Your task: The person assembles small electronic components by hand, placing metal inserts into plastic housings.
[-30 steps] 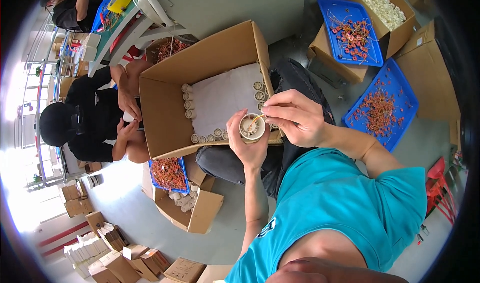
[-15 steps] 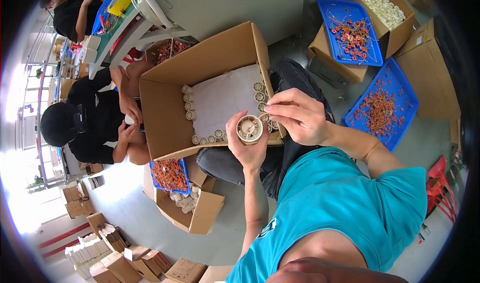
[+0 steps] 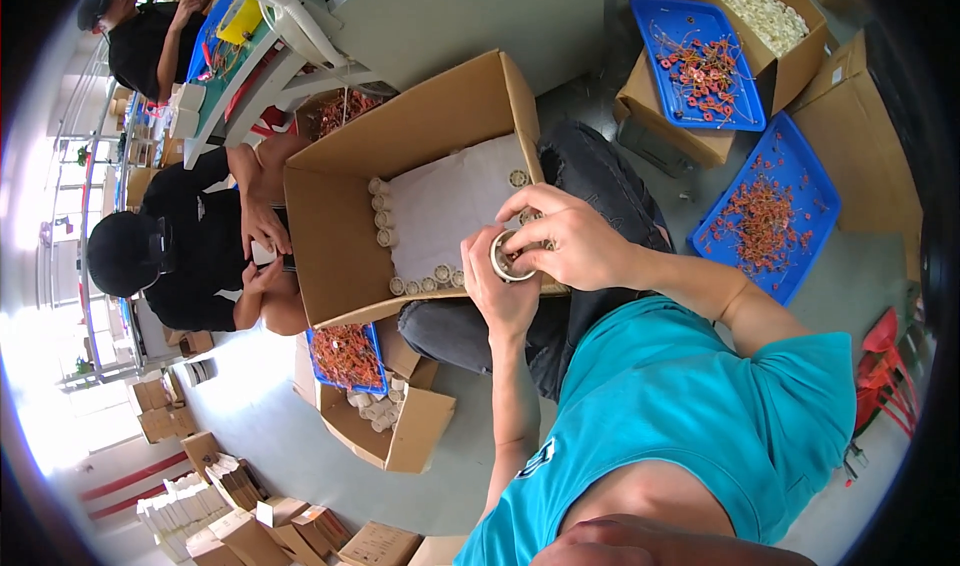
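My left hand [image 3: 497, 296] is wrapped round a small white cup-shaped plastic housing [image 3: 514, 278], its round opening turned up. The fingers of my right hand [image 3: 580, 244] are bent into that opening and pressed together. Whatever they pinch is hidden inside the cup. Both hands are above the near right corner of an open cardboard box [image 3: 340, 231]. Similar white housings [image 3: 384, 218] stand in rows along the box's sides, on a pale sheet [image 3: 450, 191].
At the right lie a blue tray [image 3: 812, 181] of small red-orange wired parts and another blue tray [image 3: 745, 116] on a carton. A box of white pieces [image 3: 750, 6] is behind. A co-worker [image 3: 190, 246] sits left, near a smaller carton [image 3: 420, 431] of white parts.
My right hand has moved left and down from beside the cup, its fingers now inside the opening. The thin orange wire seen at its fingertips is now hidden. The cup has tilted slightly.
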`<state>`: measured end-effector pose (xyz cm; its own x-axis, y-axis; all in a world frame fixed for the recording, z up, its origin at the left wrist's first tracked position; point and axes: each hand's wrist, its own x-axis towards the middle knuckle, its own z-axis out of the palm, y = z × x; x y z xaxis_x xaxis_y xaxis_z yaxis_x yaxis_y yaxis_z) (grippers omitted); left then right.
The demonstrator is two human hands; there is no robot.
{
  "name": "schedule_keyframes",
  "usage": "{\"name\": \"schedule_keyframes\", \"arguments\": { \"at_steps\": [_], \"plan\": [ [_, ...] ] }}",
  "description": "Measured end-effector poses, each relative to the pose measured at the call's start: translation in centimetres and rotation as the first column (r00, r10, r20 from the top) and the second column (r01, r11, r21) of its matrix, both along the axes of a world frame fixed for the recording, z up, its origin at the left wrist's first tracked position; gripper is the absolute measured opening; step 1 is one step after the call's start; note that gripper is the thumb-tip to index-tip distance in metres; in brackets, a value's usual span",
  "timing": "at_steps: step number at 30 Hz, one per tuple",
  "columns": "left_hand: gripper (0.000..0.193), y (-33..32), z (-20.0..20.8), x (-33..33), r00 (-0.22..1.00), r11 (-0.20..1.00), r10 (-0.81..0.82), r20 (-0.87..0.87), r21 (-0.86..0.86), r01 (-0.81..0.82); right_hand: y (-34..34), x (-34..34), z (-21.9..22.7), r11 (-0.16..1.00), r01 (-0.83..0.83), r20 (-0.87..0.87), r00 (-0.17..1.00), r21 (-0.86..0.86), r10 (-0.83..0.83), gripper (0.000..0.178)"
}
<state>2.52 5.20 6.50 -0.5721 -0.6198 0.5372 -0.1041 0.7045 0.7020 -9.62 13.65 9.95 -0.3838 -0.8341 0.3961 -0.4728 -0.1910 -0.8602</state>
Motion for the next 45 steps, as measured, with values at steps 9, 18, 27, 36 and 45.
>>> {"name": "schedule_keyframes", "arguments": {
  "at_steps": [9, 18, 27, 36, 45],
  "plan": [
    [0.046, 0.0, -0.4, 0.0, 0.998, 0.998, -0.066, 0.021, -0.004, 0.066, 0.1, -0.1, -0.3, 0.989, -0.06, 0.009, 0.998, 0.139, 0.06, 0.019],
    [0.051, -0.3, 0.0, 0.1, 0.988, 0.983, -0.152, 0.033, 0.11, 0.147, 0.4, -0.4, -0.3, 0.977, -0.016, -0.047, 0.999, 0.211, 0.026, 0.012],
    [0.048, -0.5, 0.8, 0.5, 0.966, 0.968, -0.222, 0.129, 0.152, 0.202, 1.0, 0.1, 0.0, 0.99, -0.018, -0.252, 0.966, 0.138, 0.052, 0.01],
    [0.042, -0.1, 0.0, -0.2, 0.991, 0.993, -0.11, 0.076, 0.047, 0.107, 0.2, 0.3, -1.3, 0.999, 0.017, -0.156, 0.988, 0.031, -0.012, 0.012],
    [0.045, -0.2, 0.0, 0.1, 0.977, 0.987, -0.151, 0.148, 0.077, 0.141, 0.1, -0.6, -2.0, 0.985, -0.099, -0.011, 0.995, 0.138, 0.102, 0.01]
  ]
}}
